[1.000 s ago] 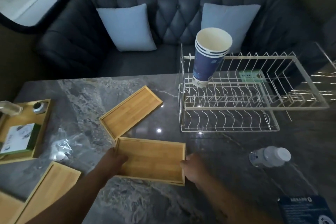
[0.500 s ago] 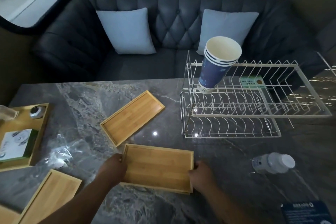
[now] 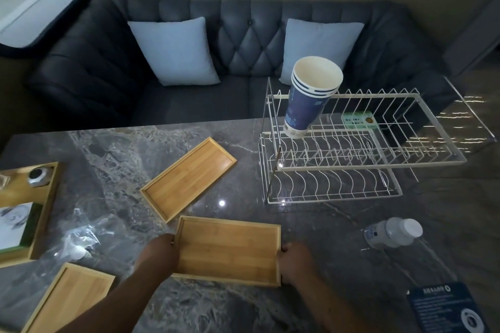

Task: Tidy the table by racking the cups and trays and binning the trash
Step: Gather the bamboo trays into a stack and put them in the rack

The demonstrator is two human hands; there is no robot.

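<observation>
Both my hands on the rectangular bamboo tray (image 3: 227,250)

My left hand (image 3: 159,254) and right hand (image 3: 293,259) clasp its short ends; the white wire dish rack (image 3: 338,159) stands beyond.

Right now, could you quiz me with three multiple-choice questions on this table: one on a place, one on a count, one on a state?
1. Where is the stack of paper cups?
A. in the wire rack
B. on the sofa
C. inside a tray

2. How many pillows lie on the sofa?
A. one
B. two
C. four

3. How is the plastic bottle?
A. upright
B. lying on its side
C. in a hand

Answers: 1 A, the cups lean in the wire rack's left end. 2 B, two pale pillows show. 3 B, it lies on the table, right of the hands.
</observation>
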